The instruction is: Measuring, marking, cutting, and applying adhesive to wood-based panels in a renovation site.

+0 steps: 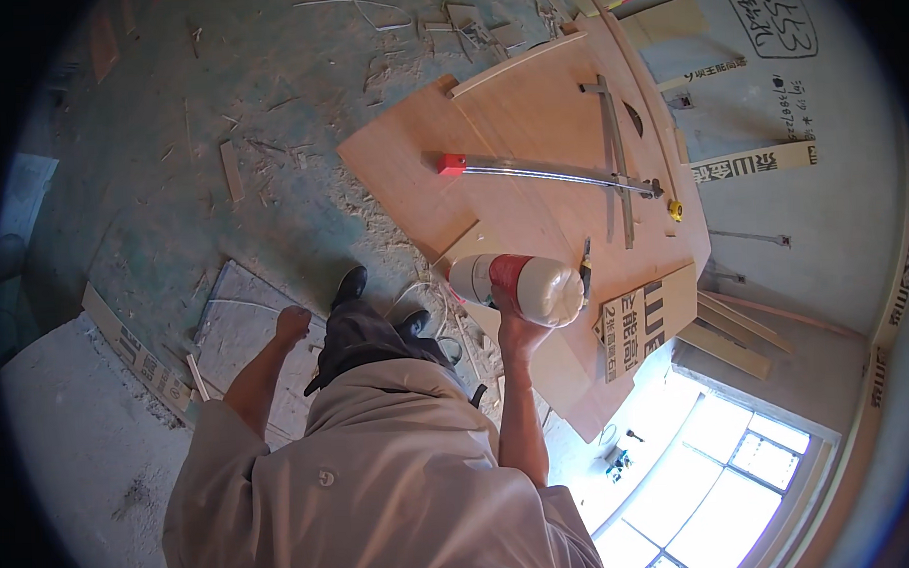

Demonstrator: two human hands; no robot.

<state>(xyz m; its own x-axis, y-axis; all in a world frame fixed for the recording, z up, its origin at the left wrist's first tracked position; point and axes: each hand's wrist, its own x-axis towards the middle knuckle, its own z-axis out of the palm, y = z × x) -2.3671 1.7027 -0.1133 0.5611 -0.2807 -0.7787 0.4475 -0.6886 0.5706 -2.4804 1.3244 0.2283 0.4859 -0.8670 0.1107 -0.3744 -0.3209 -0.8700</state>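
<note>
My right hand (pixel 521 327) is wrapped around a large white plastic bottle (pixel 542 289) with a red label band. The bottle lies tilted on its side in the air, its rounded base toward the right, over the near edge of a wooden sheet (pixel 400 166). My left hand (pixel 293 325) hangs low at my left side with its fingers curled in; nothing shows in it. Just beyond the bottle's base, a dark slim tool with a yellowish part (pixel 586 259) lies on the sheet.
On the wooden sheet are a metal bar with a red end (pixel 451 165), a metal square (pixel 627 203) and a yellow tape measure (pixel 675 211). A printed board piece (pixel 648 322) lies at its right. Wood scraps (pixel 232 170) and shavings litter the floor. A bright window (pixel 721 465) stands lower right.
</note>
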